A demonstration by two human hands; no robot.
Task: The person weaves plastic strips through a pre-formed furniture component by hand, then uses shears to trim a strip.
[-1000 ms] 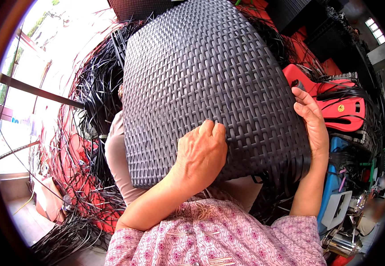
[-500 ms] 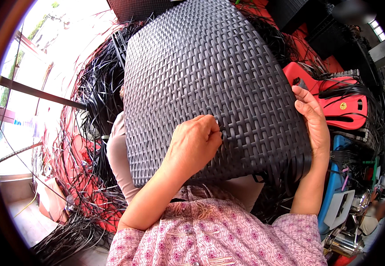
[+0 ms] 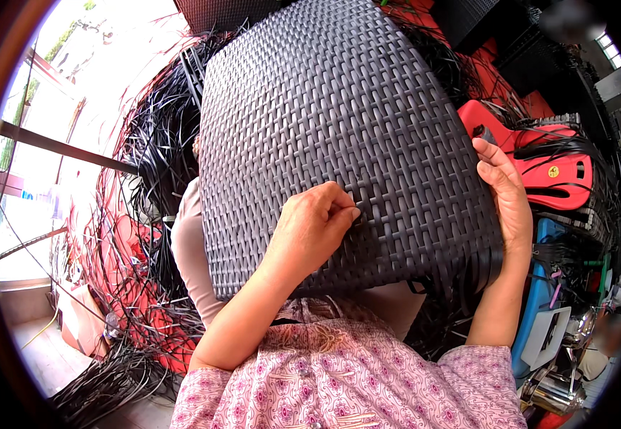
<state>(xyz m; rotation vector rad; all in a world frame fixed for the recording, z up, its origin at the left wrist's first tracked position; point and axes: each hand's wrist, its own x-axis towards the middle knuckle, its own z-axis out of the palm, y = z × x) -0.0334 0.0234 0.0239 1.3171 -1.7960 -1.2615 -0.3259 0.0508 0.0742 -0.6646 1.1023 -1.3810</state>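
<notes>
Panel (image 3: 335, 121) of dark woven strips is in front of the person, over the legs, with its near edge close to the patterned shirt (image 3: 346, 379). Left hand (image 3: 315, 218) is above the lower middle part of the weave. Its fingers are curled, and the thumb is drawn close to the forefinger, at the surface of the weave; I cannot tell whether a strip is pinched between them. Right hand (image 3: 503, 191) is placed at the right edge of the panel, with fingers slightly bent. Some of them are hidden, so I cannot tell if they are clamped on the edge. Below this hand, loose strip ends (image 3: 460, 275) hang from the near right corner.

To the left, one trouser leg (image 3: 190, 247) is seen beside the panel, and a big tangle of black strips (image 3: 156, 154) lies behind it. To the right there is a red plastic piece (image 3: 557, 189) with black strips lying over it, and nearer to the person a blue object (image 3: 535, 304) stands next to a white frame (image 3: 545, 336).
</notes>
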